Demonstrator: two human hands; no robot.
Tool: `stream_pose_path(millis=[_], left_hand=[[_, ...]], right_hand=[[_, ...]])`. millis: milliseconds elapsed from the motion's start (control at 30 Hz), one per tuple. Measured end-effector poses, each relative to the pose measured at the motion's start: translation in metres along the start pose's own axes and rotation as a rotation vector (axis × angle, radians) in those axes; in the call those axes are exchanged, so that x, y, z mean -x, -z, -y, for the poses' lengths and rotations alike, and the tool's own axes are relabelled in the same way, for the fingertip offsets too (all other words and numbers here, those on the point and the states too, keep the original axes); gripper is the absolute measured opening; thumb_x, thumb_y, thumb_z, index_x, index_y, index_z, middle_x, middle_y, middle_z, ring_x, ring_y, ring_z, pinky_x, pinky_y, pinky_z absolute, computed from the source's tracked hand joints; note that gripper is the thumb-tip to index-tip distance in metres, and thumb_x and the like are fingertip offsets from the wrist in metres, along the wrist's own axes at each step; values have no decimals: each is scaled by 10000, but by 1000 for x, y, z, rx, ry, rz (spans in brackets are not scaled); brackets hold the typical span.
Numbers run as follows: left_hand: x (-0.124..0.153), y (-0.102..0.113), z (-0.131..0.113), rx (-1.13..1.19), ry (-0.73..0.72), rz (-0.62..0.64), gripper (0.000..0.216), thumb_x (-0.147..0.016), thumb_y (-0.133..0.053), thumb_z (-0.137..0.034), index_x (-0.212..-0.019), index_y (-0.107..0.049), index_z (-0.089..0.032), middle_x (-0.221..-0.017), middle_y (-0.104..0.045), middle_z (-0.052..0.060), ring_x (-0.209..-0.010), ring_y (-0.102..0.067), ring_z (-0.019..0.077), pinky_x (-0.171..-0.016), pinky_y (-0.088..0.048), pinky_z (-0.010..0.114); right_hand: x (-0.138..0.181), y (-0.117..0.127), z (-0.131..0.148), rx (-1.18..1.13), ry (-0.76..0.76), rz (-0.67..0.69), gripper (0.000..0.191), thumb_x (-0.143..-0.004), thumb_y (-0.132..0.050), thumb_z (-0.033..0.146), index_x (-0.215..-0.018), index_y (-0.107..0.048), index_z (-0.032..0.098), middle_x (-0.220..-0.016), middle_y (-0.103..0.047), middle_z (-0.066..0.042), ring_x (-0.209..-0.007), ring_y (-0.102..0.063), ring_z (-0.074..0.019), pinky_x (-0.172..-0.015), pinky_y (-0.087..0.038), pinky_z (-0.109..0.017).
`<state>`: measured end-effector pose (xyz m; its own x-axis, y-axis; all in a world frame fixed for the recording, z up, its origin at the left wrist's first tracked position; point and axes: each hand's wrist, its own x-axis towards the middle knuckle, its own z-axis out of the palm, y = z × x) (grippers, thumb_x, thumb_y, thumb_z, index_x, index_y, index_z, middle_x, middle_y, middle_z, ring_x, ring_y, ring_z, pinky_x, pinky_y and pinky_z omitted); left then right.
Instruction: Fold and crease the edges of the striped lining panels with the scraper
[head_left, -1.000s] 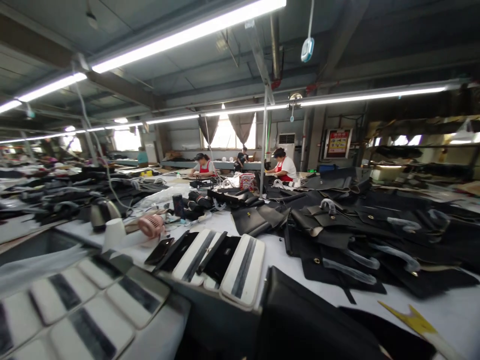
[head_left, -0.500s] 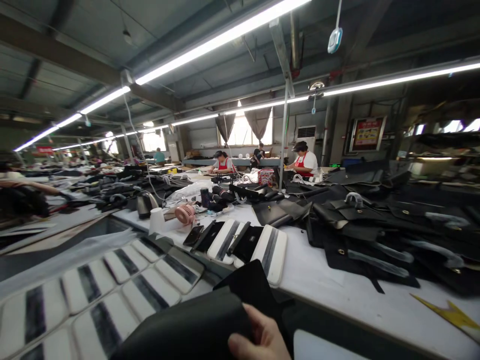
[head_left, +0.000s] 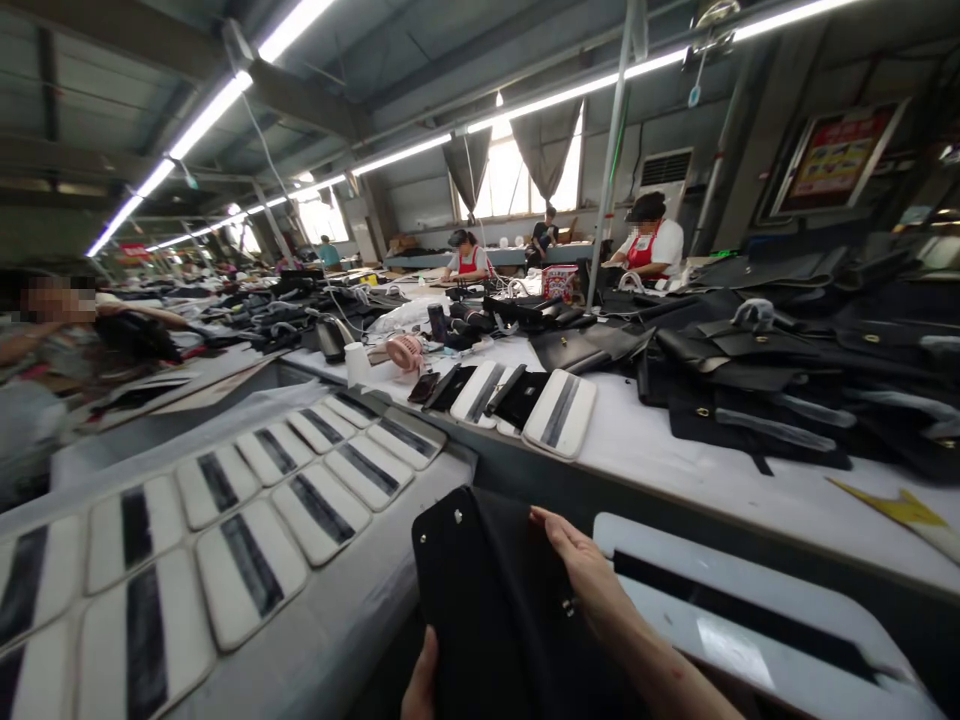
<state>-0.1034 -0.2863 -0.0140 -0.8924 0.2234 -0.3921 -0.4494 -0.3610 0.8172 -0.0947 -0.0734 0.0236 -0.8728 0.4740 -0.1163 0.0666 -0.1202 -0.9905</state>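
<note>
A black leather bag (head_left: 472, 610) with an open flap and small metal fittings is held upright low in the centre of the head view. My left hand (head_left: 421, 680) grips its left edge, with mostly the thumb showing. On the other side, my right hand (head_left: 581, 560) holds the bag by its upper right part, fingertips against the dark leather. Cream panels with a dark stripe (head_left: 247, 570) lie in rows on the table to the left. Two smaller black pieces (head_left: 517, 398) and more striped panels (head_left: 562, 415) lie on the bench ahead.
Black bag parts with wrapped handles (head_left: 780, 420) are heaped at right, near a yellow template (head_left: 892, 510). A kettle (head_left: 332, 338), white cup (head_left: 357, 363) and pink fan (head_left: 405, 352) stand ahead. A white machine bed (head_left: 720, 590) lies at right. Co-workers sit beyond; one person is at left.
My left hand has come into view on the bag's left edge. The bag has turned upright, showing its flap and fittings, and my right hand has moved right and up. The view has tilted down.
</note>
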Motion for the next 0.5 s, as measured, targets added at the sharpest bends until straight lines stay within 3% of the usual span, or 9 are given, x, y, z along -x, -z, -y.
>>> stream_pose_path(millis=[100, 200, 367, 500], left_hand=[[-12, -7, 8, 4, -72, -11, 655, -772, -672, -604, -1359, -541, -345, -1336, -617, 37, -1314, -491, 325, -1096, -432, 451], [-23, -12, 12, 13, -172, 10, 756, -779, -655, -613, -1447, -427, -342, -1423, -550, 24, -1354, -451, 287, -1155, -354, 411], [-30, -17, 6, -179, -265, -28, 667, -813, -674, -554, -1402, -500, -292, -1433, -537, 42, -1368, -431, 286, -1167, -334, 403], [-31, -31, -6, -317, -330, -10, 590, -821, -682, -526, -1335, -569, -260, -1376, -587, 54, -1301, -511, 285, -1089, -444, 379]], right_hand=[[25, -9, 9, -10, 20, 114, 718, -867, -457, 718, -1387, -523, 228, -1349, -597, -88, -1275, -526, -270, -1074, -421, -414], [41, -15, 19, 158, 152, 65, 648, -905, -495, 617, -1429, -473, 235, -1432, -524, -75, -1298, -506, -262, -1065, -440, -403], [45, -13, 29, 408, 233, -79, 601, -908, -533, 454, -1408, -496, 122, -1379, -562, -141, -1272, -526, -296, -1078, -419, -447], [39, -7, 33, 437, 214, -134, 508, -902, -525, 373, -1329, -555, 100, -1227, -664, -155, -1138, -623, -298, -986, -479, -418]])
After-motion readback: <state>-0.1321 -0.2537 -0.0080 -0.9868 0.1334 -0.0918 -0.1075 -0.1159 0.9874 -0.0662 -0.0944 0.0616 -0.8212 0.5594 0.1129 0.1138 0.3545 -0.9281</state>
